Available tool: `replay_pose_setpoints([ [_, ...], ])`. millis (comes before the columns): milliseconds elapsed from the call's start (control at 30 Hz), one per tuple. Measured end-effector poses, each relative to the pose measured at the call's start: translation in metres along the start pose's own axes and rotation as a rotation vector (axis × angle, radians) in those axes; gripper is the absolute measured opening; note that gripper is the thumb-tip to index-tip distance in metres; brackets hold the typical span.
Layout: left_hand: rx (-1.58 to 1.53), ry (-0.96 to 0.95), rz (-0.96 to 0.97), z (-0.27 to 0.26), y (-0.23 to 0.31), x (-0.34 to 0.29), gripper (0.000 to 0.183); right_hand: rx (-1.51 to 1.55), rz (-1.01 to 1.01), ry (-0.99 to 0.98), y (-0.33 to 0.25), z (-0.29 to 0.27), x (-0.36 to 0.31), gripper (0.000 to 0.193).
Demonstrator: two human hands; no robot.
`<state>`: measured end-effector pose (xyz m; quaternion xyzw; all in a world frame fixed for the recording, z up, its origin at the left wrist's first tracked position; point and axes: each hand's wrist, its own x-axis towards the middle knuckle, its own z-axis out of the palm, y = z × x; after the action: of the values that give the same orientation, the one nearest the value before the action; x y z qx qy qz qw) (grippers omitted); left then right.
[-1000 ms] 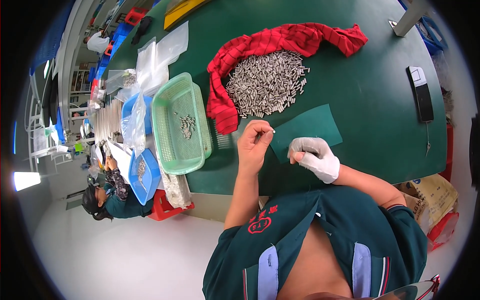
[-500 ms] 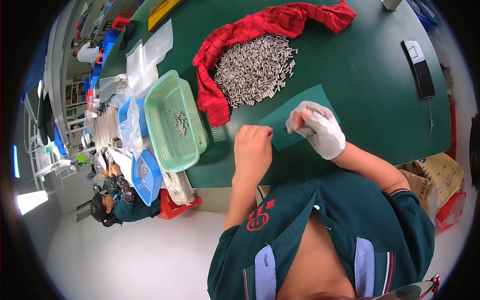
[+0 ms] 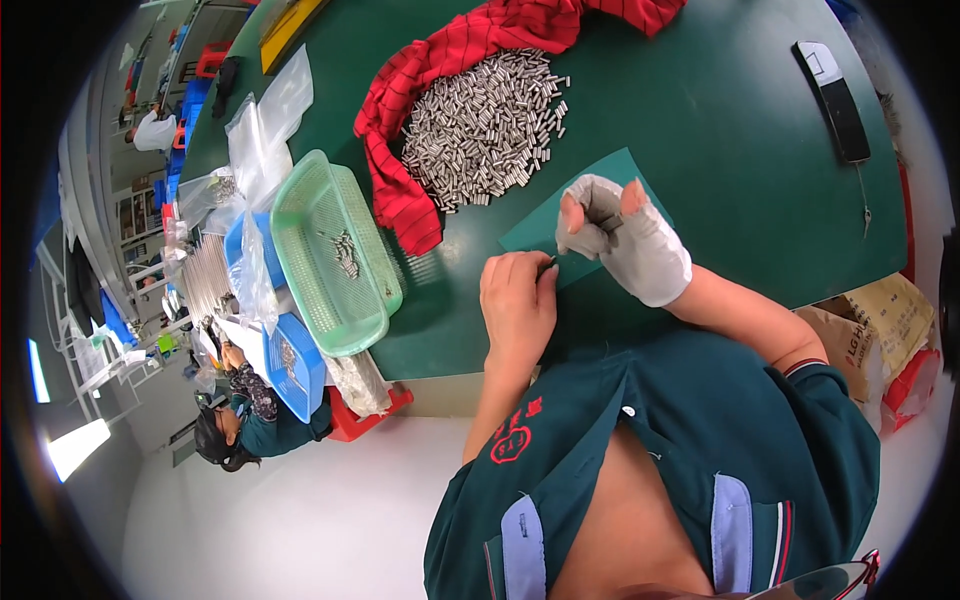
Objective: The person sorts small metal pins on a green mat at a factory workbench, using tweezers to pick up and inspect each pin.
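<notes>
One broad green table with a smooth top (image 3: pixel 700 120) is seen below the head camera, its near edge faced by a dark green short-sleeved shirt (image 3: pixel 590 440) with pale blue trim; red lettering and a red outlined emblem are borne on its chest. A long red cloth with dark stripes (image 3: pixel 440 60) is bunched in a curve around the far and left sides of a heap of short silvery metal cylinders (image 3: pixel 485 130). To the left of these, a pale green rectangular plastic basket with perforated walls (image 3: pixel 300 215) is set, with a few cylinders scattered inside. A flat teal sheet (image 3: pixel 545 222) is laid just nearer than the heap, partly covered by the right hand (image 3: pixel 622 240). Dark print is carried by a brown paper sack (image 3: pixel 835 340) beyond the table's right edge.

The right hand is clad in a white glove with bare fingertips; its fingers are loosely curled, two bare tips standing apart, and whether anything is held within cannot be told. By the bare left hand (image 3: pixel 517 302), thumb and forefinger are pinched together on a small dark-looking piece (image 3: pixel 547 266), held at the fingertips beside the sheet's near-left edge, its exact shape mostly hidden.
</notes>
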<state>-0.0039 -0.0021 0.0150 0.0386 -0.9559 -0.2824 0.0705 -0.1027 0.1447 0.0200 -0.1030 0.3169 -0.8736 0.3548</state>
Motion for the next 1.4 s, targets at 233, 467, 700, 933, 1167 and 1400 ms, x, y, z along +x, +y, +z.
replay_pose_setpoints([
  [233, 0.002, 0.071, 0.011, 0.007, -0.002, -0.001, 0.012, 0.099, 0.059, 0.026, 0.006, -0.001, 0.008, 0.042],
  [467, -0.008, 0.084, 0.018, 0.008, -0.001, -0.001, 0.012, 0.072, 0.077, 0.036, 0.006, 0.000, 0.008, 0.040],
  [700, -0.007, 0.077, 0.003, 0.008, -0.001, -0.001, 0.011, 0.095, 0.089, 0.037, 0.006, -0.001, 0.009, 0.040],
  [933, -0.014, 0.082, 0.010, 0.008, 0.000, -0.001, 0.010, 0.020, 0.122, 0.064, 0.002, 0.002, 0.007, 0.043],
  [1167, -0.006, 0.085, -0.005, 0.010, 0.001, -0.002, 0.009, -0.010, 0.166, 0.066, 0.002, 0.000, 0.006, 0.038],
  [1400, -0.022, 0.128, -0.008, 0.018, -0.002, -0.005, 0.010, -0.114, 0.130, 0.070, 0.003, 0.001, 0.007, 0.036],
])
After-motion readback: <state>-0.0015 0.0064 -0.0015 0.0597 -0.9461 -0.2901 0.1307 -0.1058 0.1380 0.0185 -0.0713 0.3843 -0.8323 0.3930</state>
